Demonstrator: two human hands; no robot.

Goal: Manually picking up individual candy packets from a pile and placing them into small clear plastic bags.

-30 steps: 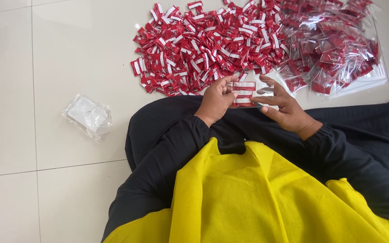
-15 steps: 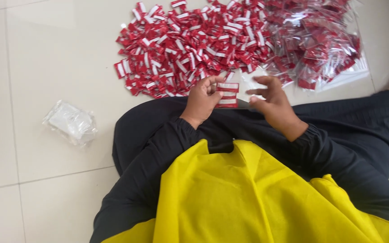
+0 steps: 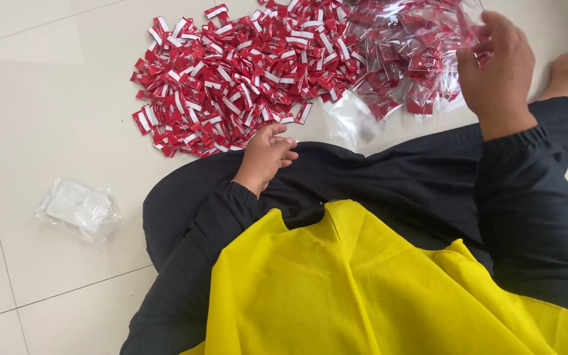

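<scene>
- Crumpled clear plastic bag (image 3: 79,209) lies apart on glossy pale tile floor (image 3: 47,98).
- Left hand (image 3: 267,154) loosely curled, empty, beside heap of red-white sachets (image 3: 231,72).
- Right hand (image 3: 497,66) pinches a clear packet (image 3: 471,29) above the filled packets (image 3: 409,59).

— Small red-and-white packets (image 3: 244,72)?
— Heaped loose on the pale tiled floor, flat and jumbled; nearest edge just beside the left hand.
— And the clear bags of packets (image 3: 409,59)?
— Piled right of the heap, touching it; glossy, crumpled, red showing through.
</scene>
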